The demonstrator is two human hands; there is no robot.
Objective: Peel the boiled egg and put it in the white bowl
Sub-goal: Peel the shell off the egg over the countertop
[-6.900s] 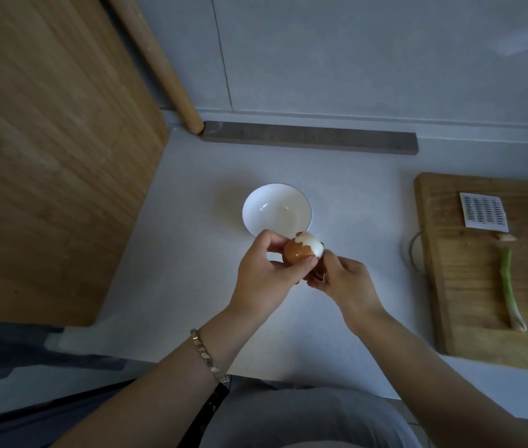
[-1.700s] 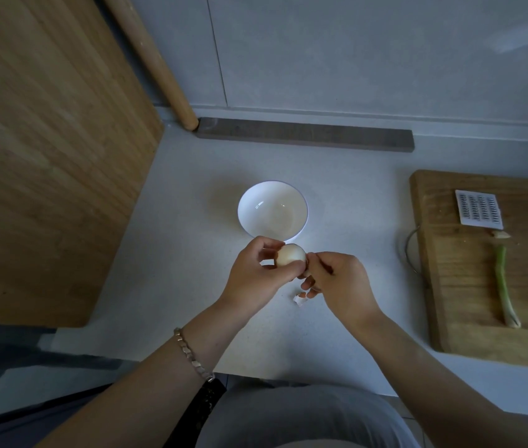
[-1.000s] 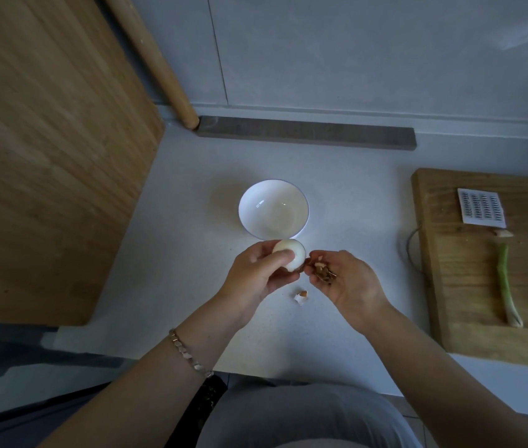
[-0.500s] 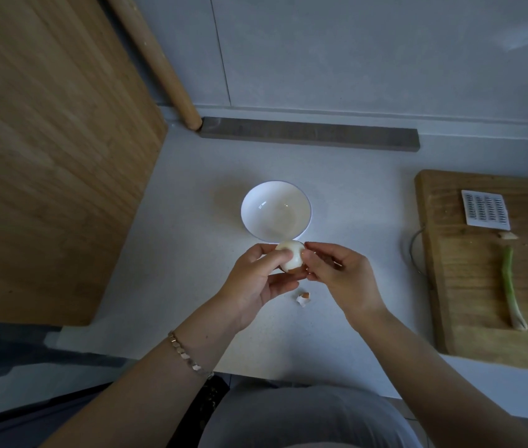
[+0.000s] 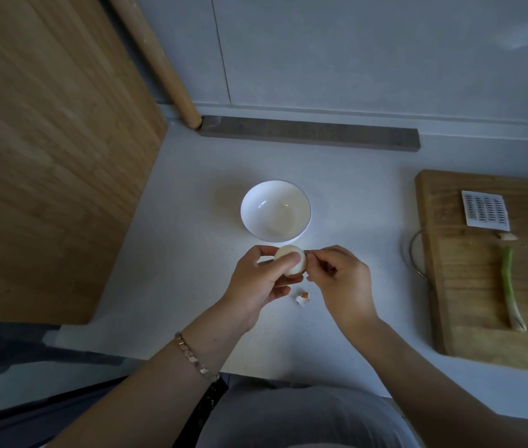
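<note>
I see the empty bowl, my left hand curled round the egg beside it, my right hand pinching the egg, a shell bit nearby.

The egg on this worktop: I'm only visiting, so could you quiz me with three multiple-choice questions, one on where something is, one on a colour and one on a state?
1. Where is the loose bit of shell?
A. in the bowl
B. on the worktop, near the hands
C. on the wooden board

2. What colour is the egg where it shows?
A. brown
B. green
C. pale white

3. What state is the bowl in?
A. empty
B. holding the egg
C. upside down

Answers:
1 B, since the bit lies on the bare worktop just below the egg.
2 C, since no brown shell shows on the egg in the left hand's grip.
3 A, since only the bowl's bare white inside shows.
</note>
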